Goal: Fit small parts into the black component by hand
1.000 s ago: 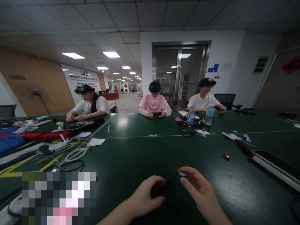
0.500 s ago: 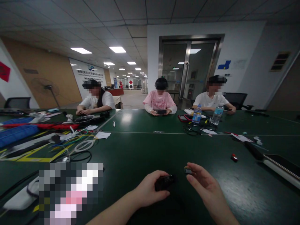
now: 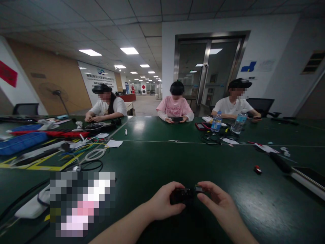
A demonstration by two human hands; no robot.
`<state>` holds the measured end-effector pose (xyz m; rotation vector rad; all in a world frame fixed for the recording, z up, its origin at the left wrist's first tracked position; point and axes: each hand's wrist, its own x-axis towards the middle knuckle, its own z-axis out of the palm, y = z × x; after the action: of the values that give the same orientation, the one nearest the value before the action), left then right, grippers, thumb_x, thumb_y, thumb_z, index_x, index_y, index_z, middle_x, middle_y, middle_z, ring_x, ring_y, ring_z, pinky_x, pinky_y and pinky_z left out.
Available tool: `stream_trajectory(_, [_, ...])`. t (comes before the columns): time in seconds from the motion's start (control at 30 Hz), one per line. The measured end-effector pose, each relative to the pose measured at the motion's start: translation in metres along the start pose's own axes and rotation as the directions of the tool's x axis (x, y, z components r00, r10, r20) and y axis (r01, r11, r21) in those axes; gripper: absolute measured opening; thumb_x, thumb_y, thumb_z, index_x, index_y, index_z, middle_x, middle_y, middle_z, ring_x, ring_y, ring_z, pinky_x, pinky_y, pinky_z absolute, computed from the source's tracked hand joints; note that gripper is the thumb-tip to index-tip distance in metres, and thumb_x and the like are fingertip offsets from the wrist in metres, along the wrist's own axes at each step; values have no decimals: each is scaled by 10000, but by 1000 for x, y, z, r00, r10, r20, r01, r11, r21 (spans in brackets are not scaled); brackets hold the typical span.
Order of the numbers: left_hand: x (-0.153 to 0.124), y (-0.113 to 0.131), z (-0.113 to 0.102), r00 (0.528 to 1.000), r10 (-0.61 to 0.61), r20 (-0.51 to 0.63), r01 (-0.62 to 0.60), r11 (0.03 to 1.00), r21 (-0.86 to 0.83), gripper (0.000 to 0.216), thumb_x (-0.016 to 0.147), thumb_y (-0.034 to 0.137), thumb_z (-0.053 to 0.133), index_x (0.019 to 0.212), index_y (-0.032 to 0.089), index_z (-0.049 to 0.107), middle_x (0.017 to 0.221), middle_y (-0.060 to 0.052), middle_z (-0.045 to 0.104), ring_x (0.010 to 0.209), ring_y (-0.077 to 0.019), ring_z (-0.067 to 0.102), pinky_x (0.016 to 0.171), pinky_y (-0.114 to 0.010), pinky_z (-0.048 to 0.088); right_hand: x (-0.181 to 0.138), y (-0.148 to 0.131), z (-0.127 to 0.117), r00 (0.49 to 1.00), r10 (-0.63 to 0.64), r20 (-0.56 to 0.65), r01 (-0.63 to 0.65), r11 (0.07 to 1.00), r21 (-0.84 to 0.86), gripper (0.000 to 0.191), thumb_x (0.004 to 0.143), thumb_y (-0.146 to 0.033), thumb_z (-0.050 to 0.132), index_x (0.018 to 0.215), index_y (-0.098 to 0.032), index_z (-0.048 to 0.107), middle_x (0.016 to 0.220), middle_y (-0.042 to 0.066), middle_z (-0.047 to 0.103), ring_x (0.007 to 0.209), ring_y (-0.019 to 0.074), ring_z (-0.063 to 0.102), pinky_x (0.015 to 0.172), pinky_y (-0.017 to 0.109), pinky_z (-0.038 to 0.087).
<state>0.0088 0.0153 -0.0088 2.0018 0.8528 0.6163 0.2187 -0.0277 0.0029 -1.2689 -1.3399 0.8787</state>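
My left hand [image 3: 164,202] is closed around a small black device [image 3: 185,193], whose exact kind I cannot make out. Its right end pokes out between my thumb and fingers. Between the thumb and fingertips of my right hand [image 3: 220,200] is a small grey-and-dark block [image 3: 198,189], pinched at the device's right end. The two pieces are very close; whether they touch I cannot tell. Both hands are just above the dark green table [image 3: 142,169].
A small red-and-black object [image 3: 257,169] lies to the right, near a flat dark-topped device [image 3: 308,179]. Cables [image 3: 94,155], a blue tray [image 3: 24,143] and a white power strip [image 3: 33,205] crowd the left. Two water bottles [image 3: 238,123] stand farther back. Several people sit across the table.
My right hand has moved left, bringing the small block up to the black device's right end. My left hand keeps its hold. The camera view has shifted slightly.
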Motion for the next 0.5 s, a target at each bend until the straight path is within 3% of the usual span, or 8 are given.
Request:
stream_trajectory(0.2, [-1,2,-3,1000,11,-1,-11,1000,14,431,723,215,679,1127,213,529,1033,-42,578,861,-187,558,729,-284,475,-1,-2,4,997,50,67,-44,995,-85,268,645,-351,703,875,-214,707,909,66,710,936,270,624,882,412,485])
stream_trajectory(0.5, [1,-2,0,996,82,-20,-82,997,4,419,700,195,685,1096,192,549,982,-29,601,839,-175,564,725,-262,465,-4,3,12,984,-12,180,40,988,-151,196,707,-312,658,885,-245,706,1123,80,615,1105,282,550,1004,455,388])
